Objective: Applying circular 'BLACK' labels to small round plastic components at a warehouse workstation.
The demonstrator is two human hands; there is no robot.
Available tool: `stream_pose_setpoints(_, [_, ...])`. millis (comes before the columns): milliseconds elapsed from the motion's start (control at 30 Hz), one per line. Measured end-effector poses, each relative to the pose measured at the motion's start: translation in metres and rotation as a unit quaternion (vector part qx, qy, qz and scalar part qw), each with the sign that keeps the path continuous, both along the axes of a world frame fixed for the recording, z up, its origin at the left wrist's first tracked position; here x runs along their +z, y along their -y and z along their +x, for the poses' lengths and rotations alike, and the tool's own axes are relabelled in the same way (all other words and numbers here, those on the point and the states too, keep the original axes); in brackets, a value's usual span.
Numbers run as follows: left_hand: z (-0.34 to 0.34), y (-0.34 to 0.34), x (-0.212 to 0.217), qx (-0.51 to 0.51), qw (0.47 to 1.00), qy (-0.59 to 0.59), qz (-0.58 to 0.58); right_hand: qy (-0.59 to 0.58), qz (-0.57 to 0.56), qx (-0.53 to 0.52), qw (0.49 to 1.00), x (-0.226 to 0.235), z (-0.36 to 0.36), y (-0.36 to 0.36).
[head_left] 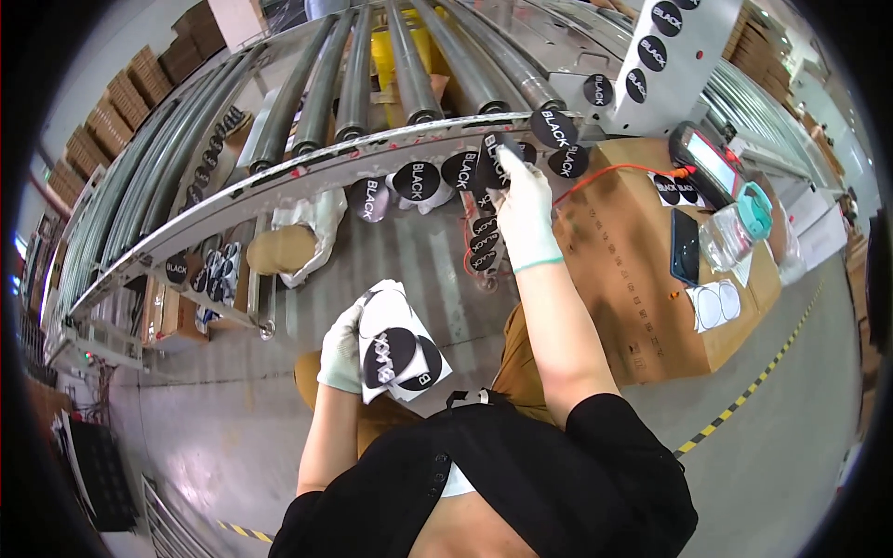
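floor: grey, glossy | striped tape: yellow-black | pillar: white

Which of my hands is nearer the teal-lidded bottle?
Your right hand. It holds a black round sticker at the conveyor's edge, left of the bottle; your left hand, with the sticker sheets, is farther left and lower.

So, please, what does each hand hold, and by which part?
Left hand holds label sheets by their left edge; right hand touches a black label on its right, unclear whether gripped.

Warehouse with roller conveyor, stacked cartons
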State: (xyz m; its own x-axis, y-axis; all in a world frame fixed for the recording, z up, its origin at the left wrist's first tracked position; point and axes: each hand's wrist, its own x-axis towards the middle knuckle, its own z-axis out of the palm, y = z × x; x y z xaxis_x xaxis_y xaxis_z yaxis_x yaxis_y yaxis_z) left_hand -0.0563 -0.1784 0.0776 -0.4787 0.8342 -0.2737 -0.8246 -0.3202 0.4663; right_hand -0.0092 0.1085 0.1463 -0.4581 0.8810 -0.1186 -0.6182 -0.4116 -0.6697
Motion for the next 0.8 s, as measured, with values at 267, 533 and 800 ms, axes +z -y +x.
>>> stream_pose_setpoints(267, [-0.007, -0.015, -0.029, 0.076, 0.990, -0.019, -0.121, 0.057, -0.090, -0.108, 0.988, 0.020, -0.044, -0.033])
stream_pose_setpoints(533, [-0.006, -0.019, -0.030, 0.047, 0.993, 0.000, -0.107, 0.046, -0.033, -0.058, 0.997, 0.002, -0.063, -0.051])
stream_pose_setpoints(800, [-0.007, -0.031, 0.004, 0.088, 0.986, -0.097, -0.101, 0.184, 0.290, 0.270, 0.899, -0.045, 0.041, 0.057])
